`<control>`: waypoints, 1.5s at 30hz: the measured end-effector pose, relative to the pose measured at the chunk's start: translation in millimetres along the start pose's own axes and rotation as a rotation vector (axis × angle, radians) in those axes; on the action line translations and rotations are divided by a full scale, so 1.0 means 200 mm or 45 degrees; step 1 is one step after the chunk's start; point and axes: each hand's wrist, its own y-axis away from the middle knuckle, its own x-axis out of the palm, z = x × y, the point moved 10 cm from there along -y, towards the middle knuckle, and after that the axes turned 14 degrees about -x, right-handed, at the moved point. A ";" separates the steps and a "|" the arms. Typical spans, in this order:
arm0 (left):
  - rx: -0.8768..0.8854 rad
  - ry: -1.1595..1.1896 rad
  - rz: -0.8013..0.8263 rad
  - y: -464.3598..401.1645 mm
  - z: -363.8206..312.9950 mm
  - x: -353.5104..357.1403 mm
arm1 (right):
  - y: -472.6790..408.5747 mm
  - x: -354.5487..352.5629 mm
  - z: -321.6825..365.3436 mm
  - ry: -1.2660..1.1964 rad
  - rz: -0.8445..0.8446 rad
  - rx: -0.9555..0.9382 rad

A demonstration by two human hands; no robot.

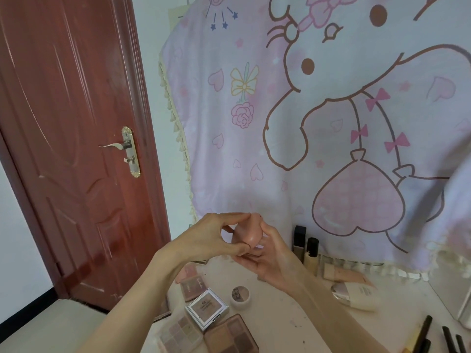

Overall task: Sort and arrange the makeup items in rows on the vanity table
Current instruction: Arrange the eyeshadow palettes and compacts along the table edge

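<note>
A smooth, peach-pink egg-shaped makeup sponge (pixel 248 231) is pinched between the left hand (pixel 214 236) and right hand (pixel 274 258) above the white vanity table (pixel 280 327).

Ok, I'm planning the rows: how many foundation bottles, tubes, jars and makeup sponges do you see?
Foundation bottles: 2
Tubes: 2
Jar: 1
Makeup sponge: 1
Total: 6

Pink sponge (pixel 248 231), dark red door (pixel 68 123) w/ gold handle plate (pixel 131 151). Pale pink cloth (pixel 242 149) w/ white cartoon rabbit, hearts, bows. Palettes (pixel 230 335) brown/mauve squares; black-capped bottle (pixel 311 253), prob. beige.
</note>
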 end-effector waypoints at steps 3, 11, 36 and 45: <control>-0.022 -0.004 0.055 -0.04 0.05 0.03 | -0.03 -0.02 -0.04 0.014 0.017 0.018; 0.030 0.166 0.185 -0.17 0.20 0.05 | -0.16 -0.20 -0.19 -0.111 -0.096 0.108; -0.118 -0.499 -0.215 -0.90 0.79 0.14 | -0.61 -0.74 -0.56 0.763 -0.334 0.383; -0.051 -0.493 -0.215 -0.93 0.80 0.18 | -0.65 -0.81 -0.53 1.002 -0.422 0.255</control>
